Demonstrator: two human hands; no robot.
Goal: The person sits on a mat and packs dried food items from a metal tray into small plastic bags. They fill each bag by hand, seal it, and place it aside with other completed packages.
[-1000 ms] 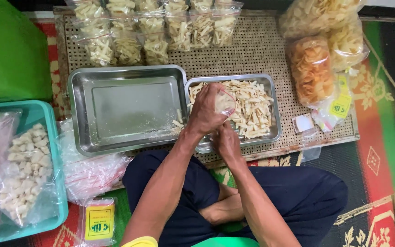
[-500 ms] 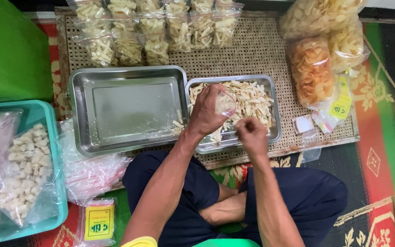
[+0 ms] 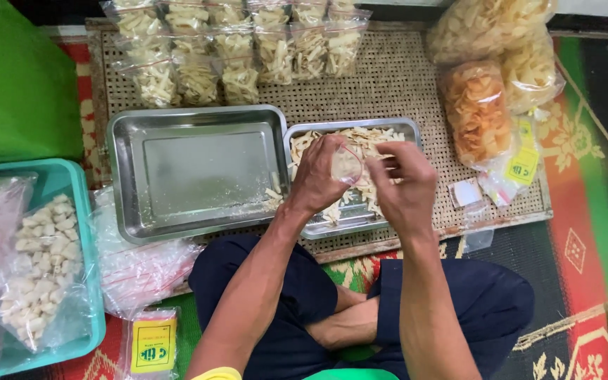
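Clear plastic, a small bag [image 3: 347,165], is closed in my left hand [image 3: 320,176], and my right hand [image 3: 404,186] comes to its mouth with some pale snack sticks pinched in the fingers (I cannot count them). Under both hands is the smaller steel tray [image 3: 401,127] of sticks; left of my grip lies the bigger steel tray [image 3: 198,172].

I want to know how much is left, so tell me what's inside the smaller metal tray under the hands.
The smaller metal tray holds pale stick-shaped snack pieces at its far end. The left hand, the right hand and the small clear bag cover the middle and near part.
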